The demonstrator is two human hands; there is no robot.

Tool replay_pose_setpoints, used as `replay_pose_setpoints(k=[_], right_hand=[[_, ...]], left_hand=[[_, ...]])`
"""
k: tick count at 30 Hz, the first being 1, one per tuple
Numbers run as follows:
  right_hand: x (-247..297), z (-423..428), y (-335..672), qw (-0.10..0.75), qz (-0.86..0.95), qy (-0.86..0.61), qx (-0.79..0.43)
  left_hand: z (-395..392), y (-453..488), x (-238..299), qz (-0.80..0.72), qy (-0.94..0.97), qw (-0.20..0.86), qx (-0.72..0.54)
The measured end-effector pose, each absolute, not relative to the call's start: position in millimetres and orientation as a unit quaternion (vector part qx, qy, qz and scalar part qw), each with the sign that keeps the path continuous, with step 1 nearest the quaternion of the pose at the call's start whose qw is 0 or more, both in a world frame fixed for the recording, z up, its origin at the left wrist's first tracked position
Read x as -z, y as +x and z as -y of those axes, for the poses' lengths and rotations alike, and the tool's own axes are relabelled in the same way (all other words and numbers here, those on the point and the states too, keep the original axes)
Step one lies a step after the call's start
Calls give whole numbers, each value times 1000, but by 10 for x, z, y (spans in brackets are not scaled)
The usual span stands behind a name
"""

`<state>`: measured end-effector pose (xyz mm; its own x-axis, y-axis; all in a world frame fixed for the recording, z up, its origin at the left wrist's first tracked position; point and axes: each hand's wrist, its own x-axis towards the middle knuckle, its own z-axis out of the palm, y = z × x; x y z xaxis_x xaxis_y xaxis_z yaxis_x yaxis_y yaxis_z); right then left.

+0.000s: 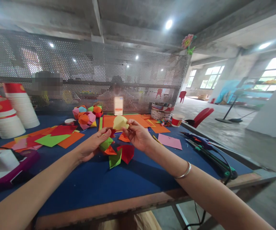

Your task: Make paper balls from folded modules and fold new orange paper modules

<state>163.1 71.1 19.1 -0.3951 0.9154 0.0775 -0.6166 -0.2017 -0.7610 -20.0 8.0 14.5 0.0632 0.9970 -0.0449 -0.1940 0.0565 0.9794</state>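
Near the middle of the table, my right hand (138, 135) pinches a pale yellow folded paper piece (120, 123) between thumb and fingers, held up above the table. My left hand (93, 145) is just left of it, its thumb close to the yellow piece. Its fingers curl around a green folded paper piece (106, 144), with red paper showing beside it; part of this grip is hidden. Below and between the hands are an orange folded piece (110, 150), a light green piece (115, 159) and a red piece (127, 154).
Flat coloured sheets (52, 140) and paper balls (87, 119) lie left. Stacked paper cups (22, 107) and a purple power strip (29, 159) stand farther left. A phone (118, 105) stands behind. Right are a basket (162, 111), a cup (177, 120) and a glue gun (197, 140).
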Motion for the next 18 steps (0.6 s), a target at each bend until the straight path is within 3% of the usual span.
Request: replay_pose_setpoints(k=[12,18], right_hand=[[-186,-571,1582,501,399,-158,-752],[-137,-529,1531,445,446,-132,-765]], left_hand=[[-125,-220,-176,-453,388,542,-592],[-129,-221,-174,-437,386,546,-601]])
